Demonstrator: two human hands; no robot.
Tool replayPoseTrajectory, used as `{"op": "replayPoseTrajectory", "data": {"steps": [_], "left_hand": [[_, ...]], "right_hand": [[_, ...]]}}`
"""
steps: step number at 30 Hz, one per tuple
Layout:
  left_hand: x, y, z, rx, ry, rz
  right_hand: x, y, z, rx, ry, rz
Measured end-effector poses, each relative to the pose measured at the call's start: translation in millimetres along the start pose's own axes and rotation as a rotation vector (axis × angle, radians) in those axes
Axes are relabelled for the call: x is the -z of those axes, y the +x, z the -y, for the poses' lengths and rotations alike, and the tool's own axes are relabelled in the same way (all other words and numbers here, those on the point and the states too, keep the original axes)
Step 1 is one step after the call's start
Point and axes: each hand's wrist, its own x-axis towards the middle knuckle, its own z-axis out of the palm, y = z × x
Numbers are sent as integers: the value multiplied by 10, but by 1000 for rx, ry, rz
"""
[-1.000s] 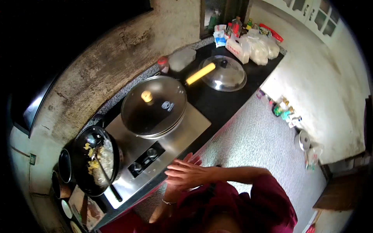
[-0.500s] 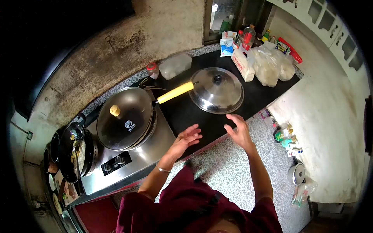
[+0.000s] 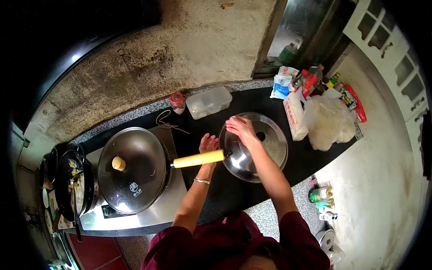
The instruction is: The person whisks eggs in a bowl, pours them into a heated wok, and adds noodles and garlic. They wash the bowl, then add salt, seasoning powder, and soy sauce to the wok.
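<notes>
My left hand (image 3: 209,143) is just past the yellow handle (image 3: 198,159) of the wok on the stove, with its wrist passing beneath that handle. Its fingers are loosely curled and apart, and I see nothing in them. My right hand (image 3: 241,127) reaches over the steel lid (image 3: 274,144) on the counter, fingers stretched toward its far left rim. Whether they touch the metal I cannot tell. The forearm covers part of this lid and its dark knob. A dark glass lid (image 3: 135,157) with a wooden knob (image 3: 119,163) covers the wok.
Behind my hands are a plastic container (image 3: 209,102), a red-capped jar (image 3: 177,103) and a loose string (image 3: 168,121). A second wok (image 3: 67,198) with food and a ladle is at left. Plastic bags (image 3: 328,121), a carton (image 3: 294,117) and bottles crowd the right end.
Both hands have moved forward over the counter, the right across the steel lid, the left past the handle. The view has shifted, and my body is closer to the counter.
</notes>
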Motion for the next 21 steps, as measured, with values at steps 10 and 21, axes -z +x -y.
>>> {"op": "replayPoseTrajectory", "data": {"steps": [10, 21], "left_hand": [[-54, 117, -201, -36, 166, -187], [-543, 656, -101, -80, 355, -467]], "right_hand": [[-193, 1197, -614, -176, 317, -49], [-540, 1407, 449, -315, 160, 85]]}}
